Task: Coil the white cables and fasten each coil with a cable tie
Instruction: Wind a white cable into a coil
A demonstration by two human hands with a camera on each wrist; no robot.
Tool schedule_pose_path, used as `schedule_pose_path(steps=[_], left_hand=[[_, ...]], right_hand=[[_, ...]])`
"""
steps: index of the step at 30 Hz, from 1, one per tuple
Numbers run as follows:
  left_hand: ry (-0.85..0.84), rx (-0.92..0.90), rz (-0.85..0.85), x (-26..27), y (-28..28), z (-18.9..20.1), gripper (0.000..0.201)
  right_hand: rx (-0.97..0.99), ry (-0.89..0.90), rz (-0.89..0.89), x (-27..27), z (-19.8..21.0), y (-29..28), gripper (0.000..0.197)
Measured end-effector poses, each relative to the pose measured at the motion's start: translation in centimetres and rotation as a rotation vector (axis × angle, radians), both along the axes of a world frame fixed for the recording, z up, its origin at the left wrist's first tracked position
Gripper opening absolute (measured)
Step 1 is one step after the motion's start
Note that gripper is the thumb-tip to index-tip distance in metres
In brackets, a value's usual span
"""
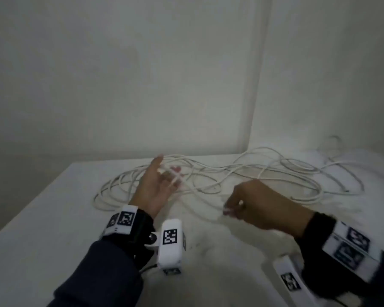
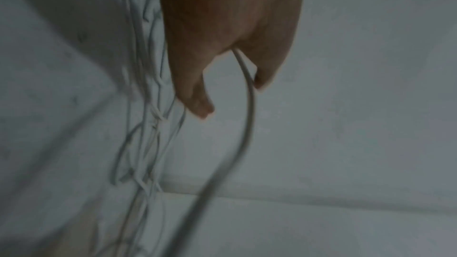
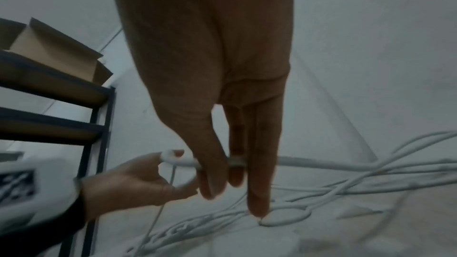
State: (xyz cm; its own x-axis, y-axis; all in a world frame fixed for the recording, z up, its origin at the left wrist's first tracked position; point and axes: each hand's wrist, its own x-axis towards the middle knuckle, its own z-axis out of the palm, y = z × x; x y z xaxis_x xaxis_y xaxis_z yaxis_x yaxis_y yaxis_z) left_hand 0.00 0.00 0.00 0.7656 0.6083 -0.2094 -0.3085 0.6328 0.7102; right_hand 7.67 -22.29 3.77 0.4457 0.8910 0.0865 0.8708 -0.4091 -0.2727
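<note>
Cables [image 1: 220, 173] sprawl in loose white loops across a pale surface [image 1: 42, 218] pushed into the corner of a bare, dim, whitewashed room; the tangle fills the far half of the surface, nearest the wall. The left hand [image 1: 155, 185] hangs just above the tangle's near-left loops, fingers spread with a strand running through them. The right hand [image 1: 259, 204], near the tangle's front edge, has its grip pinched on one strand.

From the left wrist, the left hand [image 2: 230, 32] shows a single strand [image 2: 249, 105] emerging between the fingers, the tangle just beside it; the picture is blurred.

From the right wrist, the right hand [image 3: 210, 105] pinches a strand [image 3: 321, 161] between thumb and fingers above the tangle. Beyond it stands a dark shelf rack [image 3: 99, 124] carrying an open cardboard box [image 3: 54, 46].
</note>
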Motion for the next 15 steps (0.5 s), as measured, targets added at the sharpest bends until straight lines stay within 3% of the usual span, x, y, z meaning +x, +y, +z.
schedule_pose_path(steps=[1,3,4,6,9,12,15], left_hand=[[-0.081,0.027,0.068,-0.2,0.2,0.4,0.018],[-0.035,0.159,0.218,-0.5,1.0,1.2,0.026],[-0.047,0.126,0.234,-0.6,1.5,1.6,0.030],[-0.125,0.088,0.091,-1.6,0.7,4.2,0.029],[-0.140,0.480,-0.144,-3.4,-1.4,7.3,0.030],[-0.149,0.702,-0.105,-5.3,-2.4,8.1,0.027],[-0.097,0.658,0.018,-7.4,-2.2,6.3,0.025]], right_hand=[[-0.089,0.000,-0.002,0.1,-0.6,-0.4,0.014],[-0.191,0.008,-0.035,0.3,-1.2,-1.4,0.019],[-0.216,0.034,-0.066,0.3,-1.4,-1.7,0.021],[-0.215,0.092,-0.139,0.8,-1.1,-1.8,0.025],[-0.221,0.127,-0.190,1.3,-0.6,-1.3,0.027],[-0.121,0.246,-0.265,1.6,-0.2,-0.9,0.025],[0.046,0.374,-0.321,1.5,-0.2,-1.0,0.020]])
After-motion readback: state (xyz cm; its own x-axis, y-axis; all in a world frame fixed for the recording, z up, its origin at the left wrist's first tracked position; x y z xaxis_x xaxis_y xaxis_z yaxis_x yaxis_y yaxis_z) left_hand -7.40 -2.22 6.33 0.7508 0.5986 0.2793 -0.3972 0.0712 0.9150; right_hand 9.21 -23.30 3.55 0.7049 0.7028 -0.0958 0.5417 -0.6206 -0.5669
